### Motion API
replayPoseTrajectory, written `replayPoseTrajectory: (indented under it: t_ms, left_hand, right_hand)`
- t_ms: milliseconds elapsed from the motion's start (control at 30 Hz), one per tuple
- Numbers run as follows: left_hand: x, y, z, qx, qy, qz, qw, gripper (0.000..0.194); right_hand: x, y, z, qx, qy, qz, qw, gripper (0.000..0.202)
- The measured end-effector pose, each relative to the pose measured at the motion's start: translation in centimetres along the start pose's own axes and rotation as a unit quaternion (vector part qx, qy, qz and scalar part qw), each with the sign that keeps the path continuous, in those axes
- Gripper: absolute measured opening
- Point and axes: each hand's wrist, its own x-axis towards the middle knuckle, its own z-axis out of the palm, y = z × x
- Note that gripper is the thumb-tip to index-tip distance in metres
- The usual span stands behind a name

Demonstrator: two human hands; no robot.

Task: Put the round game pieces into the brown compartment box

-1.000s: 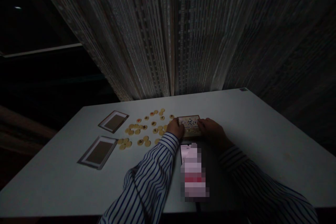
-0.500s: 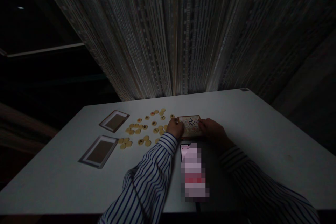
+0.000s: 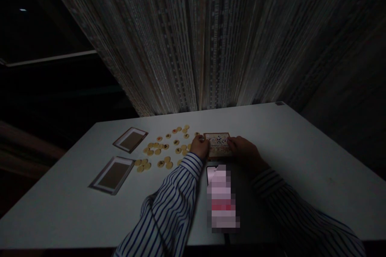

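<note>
A flat rectangular box point(image 3: 219, 147) with a brown edge and dark lettering on a pale top is between my two hands, over the middle of the table. My left hand point(image 3: 200, 147) grips its left side with curled fingers. On its right side, my right hand point(image 3: 243, 148) has the thumb and fingers closed on the edge. Several round, pale wooden Chinese chess pieces point(image 3: 176, 142) lie scattered to the left of my left hand, some with red or black characters. My left wrist and sleeve hide part of them.
A phone point(image 3: 221, 192) with a blurred-out screen lies just below the box. Two shallow frame-like trays or lids, a brown-edged one point(image 3: 130, 139) and a paler one point(image 3: 112, 174), rest at the left of the white table point(image 3: 301, 176). Behind the table hangs a string curtain point(image 3: 205, 48).
Both hands keep their hold on the box, with almost no movement. The whole view has shifted very slightly.
</note>
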Motion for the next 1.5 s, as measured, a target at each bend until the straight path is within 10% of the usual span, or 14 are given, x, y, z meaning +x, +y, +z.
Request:
replayPoseTrajectory:
  t_ms: [933, 1500]
  left_hand:
    - [1.3, -2.7, 1.8, -0.205, -0.011, -0.030, 0.978, 0.045]
    - [-0.3, -1.5, 0.7, -0.409, -0.035, -0.079, 0.908, 0.054]
  right_hand:
    - [0.0, 0.2, -0.5, 0.165, -0.010, 0.073, 0.983, 0.033]
    - [0.8, 0.2, -0.8, 0.569, -0.029, 0.198, 0.798, 0.031]
